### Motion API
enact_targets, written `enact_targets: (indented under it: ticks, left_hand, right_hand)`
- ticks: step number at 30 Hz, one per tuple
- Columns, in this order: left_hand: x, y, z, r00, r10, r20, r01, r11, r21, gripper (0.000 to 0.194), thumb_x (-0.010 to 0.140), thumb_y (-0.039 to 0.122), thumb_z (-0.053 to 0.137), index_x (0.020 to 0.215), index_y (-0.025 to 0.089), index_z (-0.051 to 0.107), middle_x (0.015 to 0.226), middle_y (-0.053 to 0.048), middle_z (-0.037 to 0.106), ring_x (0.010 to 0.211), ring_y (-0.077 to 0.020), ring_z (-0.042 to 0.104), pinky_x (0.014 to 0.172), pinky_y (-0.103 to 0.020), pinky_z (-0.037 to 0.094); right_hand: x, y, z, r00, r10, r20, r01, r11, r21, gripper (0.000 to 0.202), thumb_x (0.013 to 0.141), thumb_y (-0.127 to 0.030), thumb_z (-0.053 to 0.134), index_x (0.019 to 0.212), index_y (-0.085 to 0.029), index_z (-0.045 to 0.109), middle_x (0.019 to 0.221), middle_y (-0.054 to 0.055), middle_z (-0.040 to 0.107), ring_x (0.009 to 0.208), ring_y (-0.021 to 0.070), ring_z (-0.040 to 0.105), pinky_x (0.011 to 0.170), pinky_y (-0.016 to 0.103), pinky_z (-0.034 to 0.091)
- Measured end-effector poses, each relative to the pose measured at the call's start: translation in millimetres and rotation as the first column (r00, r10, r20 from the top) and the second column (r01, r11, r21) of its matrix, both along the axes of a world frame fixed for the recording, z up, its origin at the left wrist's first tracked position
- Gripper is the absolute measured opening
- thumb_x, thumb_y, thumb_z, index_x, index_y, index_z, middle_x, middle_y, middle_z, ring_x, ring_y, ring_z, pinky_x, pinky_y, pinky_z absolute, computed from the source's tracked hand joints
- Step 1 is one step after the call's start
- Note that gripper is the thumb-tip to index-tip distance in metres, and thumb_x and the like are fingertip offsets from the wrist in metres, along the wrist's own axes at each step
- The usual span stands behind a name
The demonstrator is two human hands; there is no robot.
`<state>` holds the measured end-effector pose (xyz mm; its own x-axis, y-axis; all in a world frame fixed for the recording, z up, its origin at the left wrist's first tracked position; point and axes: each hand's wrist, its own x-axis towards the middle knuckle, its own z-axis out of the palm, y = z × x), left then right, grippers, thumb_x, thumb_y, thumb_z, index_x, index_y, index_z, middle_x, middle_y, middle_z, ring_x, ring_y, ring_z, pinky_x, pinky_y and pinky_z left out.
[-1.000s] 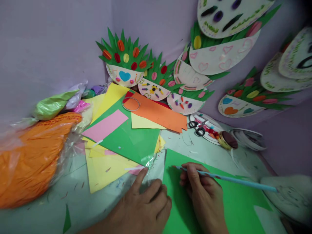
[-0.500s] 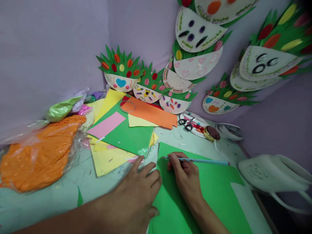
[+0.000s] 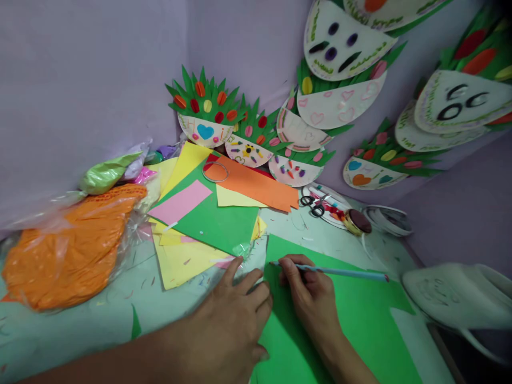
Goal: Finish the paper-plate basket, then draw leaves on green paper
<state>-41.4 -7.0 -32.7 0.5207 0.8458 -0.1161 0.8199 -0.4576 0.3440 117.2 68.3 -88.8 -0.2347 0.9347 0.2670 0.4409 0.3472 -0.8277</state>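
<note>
My right hand pinches a slim blue pencil, its tip touching or just above the green paper near its upper left corner. The pencil's far end points to the right. My left hand lies with fingers spread across the left edge of the same sheet, partly on the table. Its fingertips reach close to a stack of coloured paper, with a green sheet and a pink strip on top.
An orange clay bag lies at the left. Scissors and a round gold-rimmed container sit at the back right. A white jug-like vessel stands at the right edge. Paper plant crafts line the wall.
The whole scene has shifted slightly right in view. The pencil tip has moved slightly down along the green sheet's left side. My left hand stays in place on the sheet's edge.
</note>
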Motion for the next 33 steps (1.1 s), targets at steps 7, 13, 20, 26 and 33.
enact_targets:
  ticks: [7, 13, 20, 26, 33]
  left_hand:
    - [0.2, 0.7, -1.0, 1.0, 0.012, -0.016, -0.012, 1.0, 0.005, 0.047, 0.083, 0.042, 0.058, 0.121, 0.015, 0.053, 0.126, -0.008, 0.055, 0.13, -0.0271, 0.032, 0.112, -0.053, 0.008]
    - [-1.1, -1.4, -1.3, 1.0, 0.009, -0.017, -0.008, 1.0, 0.02, 0.048, 0.083, 0.042, 0.058, 0.122, 0.015, 0.053, 0.125, -0.008, 0.056, 0.128, -0.027, 0.034, 0.112, -0.052, 0.008]
    - [0.1, -0.4, -0.4, 1.0, 0.001, -0.02, -0.001, 1.0, 0.029, 0.05, 0.083, 0.042, 0.057, 0.125, 0.016, 0.051, 0.125, -0.008, 0.055, 0.128, -0.0269, 0.035, 0.112, -0.051, 0.007]
    - [-1.4, -3.1, -4.3, 1.0, 0.015, 0.016, -0.016, 0.998, 0.056, 0.046, 0.082, 0.042, 0.057, 0.119, 0.015, 0.053, 0.123, -0.008, 0.056, 0.126, -0.0281, 0.035, 0.111, -0.051, 0.006]
    - [-5.2, -5.1, -16.3, 0.992, 0.04, 0.118, -0.053, 0.993, 0.107, 0.051, 0.077, 0.041, 0.061, 0.121, 0.017, 0.047, 0.131, -0.008, 0.048, 0.13, -0.0277, 0.028, 0.11, -0.05, 0.003]
  right_hand:
    - [-0.6, -1.9, 1.7, 0.999, 0.05, -0.021, -0.05, 0.999, -0.002, 0.03, 0.087, -0.037, 0.05, 0.066, -0.017, 0.06, 0.054, -0.001, 0.057, 0.047, 0.0113, 0.052, 0.044, 0.021, 0.039]
    - [-1.4, -4.3, 3.7, 0.996, 0.086, -0.026, -0.086, 0.996, -0.029, 0.029, 0.086, -0.036, 0.05, 0.068, -0.017, 0.061, 0.055, 0.0, 0.058, 0.048, 0.0123, 0.054, 0.045, 0.021, 0.041]
    - [-2.6, -5.7, 13.3, 0.995, 0.095, -0.044, -0.096, 0.995, -0.023, 0.037, 0.084, -0.037, 0.052, 0.053, -0.018, 0.057, 0.058, 0.002, 0.06, 0.049, 0.0121, 0.054, 0.044, 0.022, 0.041]
    - [-0.3, -2.8, 12.5, 0.968, -0.153, -0.199, 0.139, 0.987, -0.081, 0.028, 0.082, -0.042, 0.056, 0.072, -0.016, 0.064, 0.056, 0.0, 0.059, 0.047, 0.0125, 0.054, 0.043, 0.022, 0.041]
    - [0.1, -9.8, 12.1, 0.955, -0.119, -0.272, 0.139, 0.989, 0.056, 0.024, 0.081, -0.039, 0.056, 0.078, -0.016, 0.064, 0.054, -0.001, 0.058, 0.045, 0.0114, 0.052, 0.041, 0.022, 0.039]
